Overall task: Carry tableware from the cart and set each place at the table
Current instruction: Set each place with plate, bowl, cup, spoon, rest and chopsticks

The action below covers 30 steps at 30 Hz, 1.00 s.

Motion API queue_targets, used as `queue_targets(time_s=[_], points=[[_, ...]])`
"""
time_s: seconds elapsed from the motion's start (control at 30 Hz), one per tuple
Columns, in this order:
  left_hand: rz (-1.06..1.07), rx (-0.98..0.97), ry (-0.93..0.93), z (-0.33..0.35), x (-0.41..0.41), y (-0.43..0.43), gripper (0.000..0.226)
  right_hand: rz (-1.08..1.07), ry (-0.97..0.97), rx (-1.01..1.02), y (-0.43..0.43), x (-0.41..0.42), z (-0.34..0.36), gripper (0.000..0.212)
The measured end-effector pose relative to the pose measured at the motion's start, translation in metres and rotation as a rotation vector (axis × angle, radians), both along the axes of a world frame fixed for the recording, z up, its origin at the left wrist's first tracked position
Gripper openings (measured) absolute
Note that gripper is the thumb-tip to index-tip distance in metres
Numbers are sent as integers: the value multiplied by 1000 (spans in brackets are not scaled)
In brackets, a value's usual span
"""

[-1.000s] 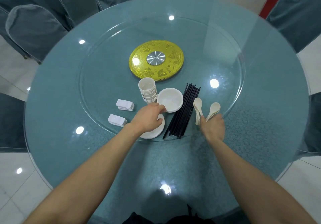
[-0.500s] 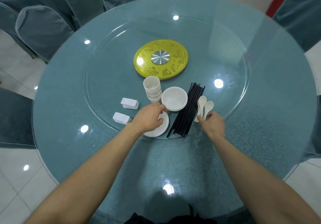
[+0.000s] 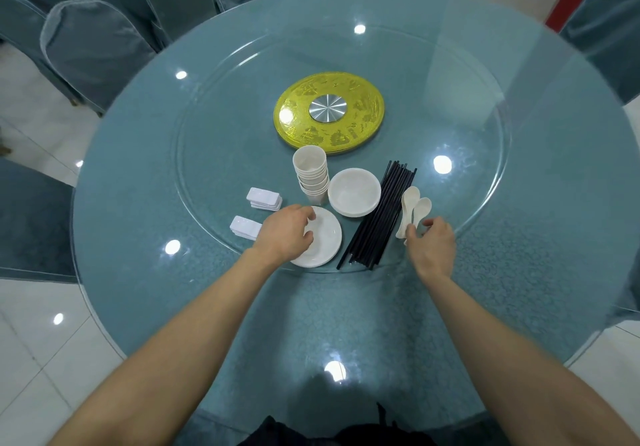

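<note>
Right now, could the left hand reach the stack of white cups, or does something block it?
Probably yes. The stack of cups stands just beyond the left hand, with nothing between them. However, the hand grips the small plate, so it would need to let go first.

A glossy glass turntable (image 3: 214, 154) was seen on the textured counter (image 3: 554, 255). The plates (image 3: 325, 237), cups (image 3: 310, 172) and spoons (image 3: 412, 208) looked smooth and glazed; the hub (image 3: 327, 109), brushed metal.
</note>
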<state>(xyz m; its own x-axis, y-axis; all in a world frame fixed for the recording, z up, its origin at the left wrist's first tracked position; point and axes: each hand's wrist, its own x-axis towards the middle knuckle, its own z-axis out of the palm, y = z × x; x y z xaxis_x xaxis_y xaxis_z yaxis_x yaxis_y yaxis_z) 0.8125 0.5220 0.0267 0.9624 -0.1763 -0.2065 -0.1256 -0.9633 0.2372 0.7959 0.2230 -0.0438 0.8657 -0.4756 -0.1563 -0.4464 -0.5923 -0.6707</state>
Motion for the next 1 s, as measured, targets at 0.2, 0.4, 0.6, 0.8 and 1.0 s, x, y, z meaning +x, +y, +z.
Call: queue_targets(time_s=[0.2, 0.4, 0.6, 0.8, 1.0], points=[[209, 38, 16, -17, -17, 17, 33, 103, -123, 94, 44, -10, 18, 14], [405, 43, 22, -33, -37, 28, 38, 339, 6, 78, 100, -14, 15, 28], [518, -96, 91, -42, -45, 26, 43, 398, 193, -27, 122, -8, 14, 51], [491, -169, 107, -46, -48, 24, 39, 501, 190, -115, 128, -7, 18, 31], [523, -293, 58, -48, -51, 27, 37, 519, 183, -219, 134, -12, 20, 27]])
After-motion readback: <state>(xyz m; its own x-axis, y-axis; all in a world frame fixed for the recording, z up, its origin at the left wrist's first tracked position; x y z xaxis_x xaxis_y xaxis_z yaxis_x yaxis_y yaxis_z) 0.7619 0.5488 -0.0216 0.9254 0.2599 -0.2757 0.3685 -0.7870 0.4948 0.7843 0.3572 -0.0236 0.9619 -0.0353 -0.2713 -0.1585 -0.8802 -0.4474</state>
